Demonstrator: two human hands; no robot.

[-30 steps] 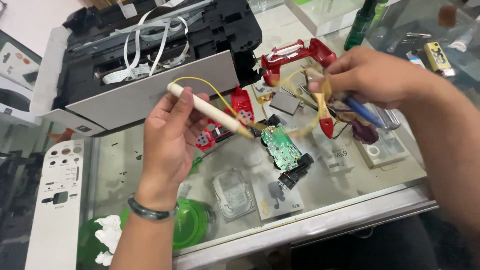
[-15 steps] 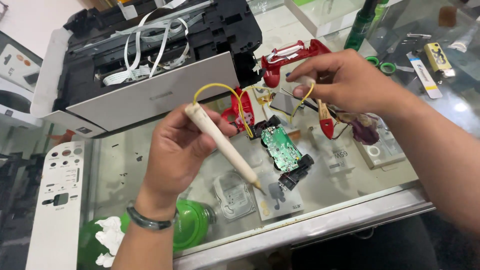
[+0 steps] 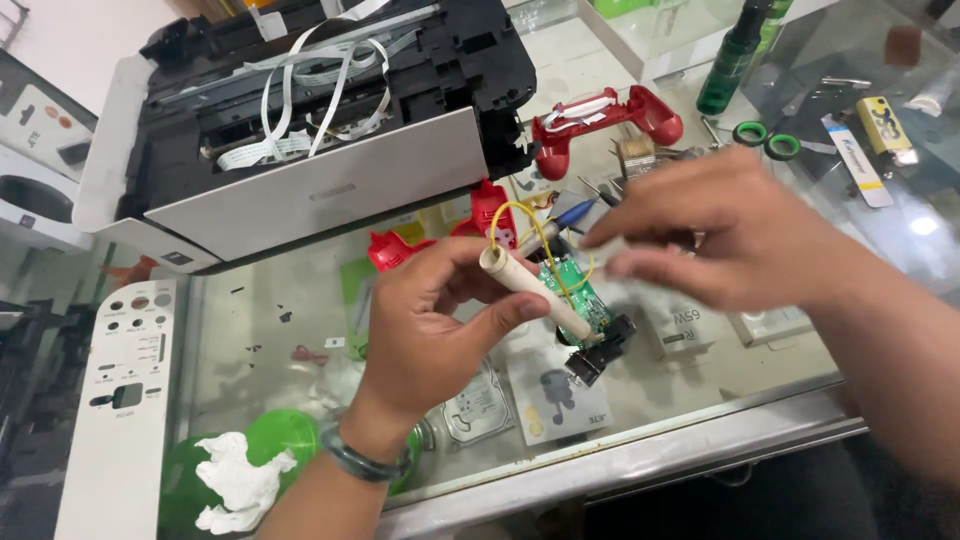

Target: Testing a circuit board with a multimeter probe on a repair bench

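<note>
My left hand (image 3: pixel 435 325) grips a cream pen-shaped soldering tool (image 3: pixel 535 293) with a yellow wire looping from its end. The tool's tip points down at a green circuit board (image 3: pixel 575 295) lying on the glass counter. My right hand (image 3: pixel 725 235) hovers just right of the board, blurred by motion, its fingers pinched near a blue-handled tool (image 3: pixel 572 213); what it holds is unclear. A red game controller shell (image 3: pixel 605 115) lies behind my hands, with more red shell pieces (image 3: pixel 440 235) to the left.
An opened black and white printer (image 3: pixel 300 130) with loose ribbon cables fills the back left. A white panel (image 3: pixel 120 400) lies at the left edge. A green bottle (image 3: pixel 735 55), tape rolls (image 3: pixel 765 140) and a lighter (image 3: pixel 885 125) sit at the right. A green bowl with tissue (image 3: pixel 240 470) sits under the glass.
My left hand has swung the soldering tool round and brought it over the circuit board. My right hand has moved down and right from the red shell, closer to the board.
</note>
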